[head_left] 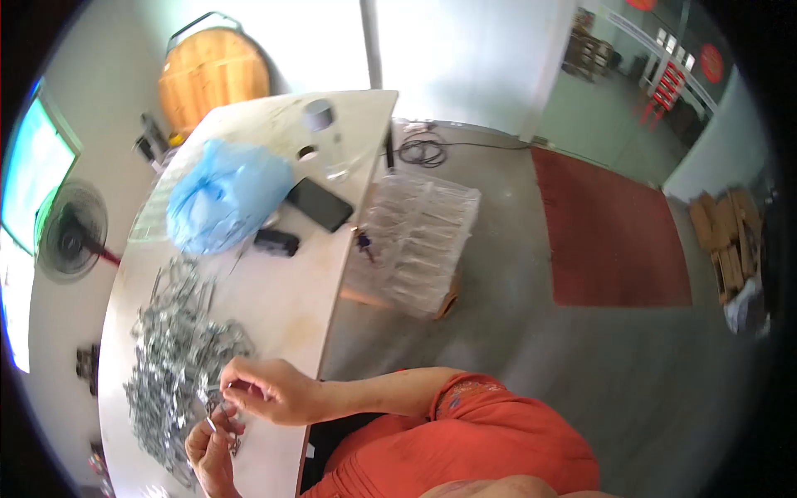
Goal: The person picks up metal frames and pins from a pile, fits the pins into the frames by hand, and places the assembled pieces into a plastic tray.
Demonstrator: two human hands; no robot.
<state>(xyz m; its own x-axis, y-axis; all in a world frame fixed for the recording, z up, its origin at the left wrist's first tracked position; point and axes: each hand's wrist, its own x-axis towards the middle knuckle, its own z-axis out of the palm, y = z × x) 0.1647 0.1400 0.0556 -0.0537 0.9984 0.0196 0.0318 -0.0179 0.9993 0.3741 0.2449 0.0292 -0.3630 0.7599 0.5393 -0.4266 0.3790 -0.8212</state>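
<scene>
A heap of shiny metal pieces (170,373) lies on the white table (278,303), beside the left hand (212,455), whose thumb and fingers pinch a small metal part (211,423). The right hand (272,393) is just above, fingers curled, their grip unclear; beyond lies a black smartphone (320,204).

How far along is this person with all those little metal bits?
Done: I can't make out a separate finished batch. In hand: the left hand holds a slim metal piece, with the right hand working close beside it. Left: possibly plenty, judging by the big metal heap, though I can't tell whether those pieces are waiting or finished.
</scene>
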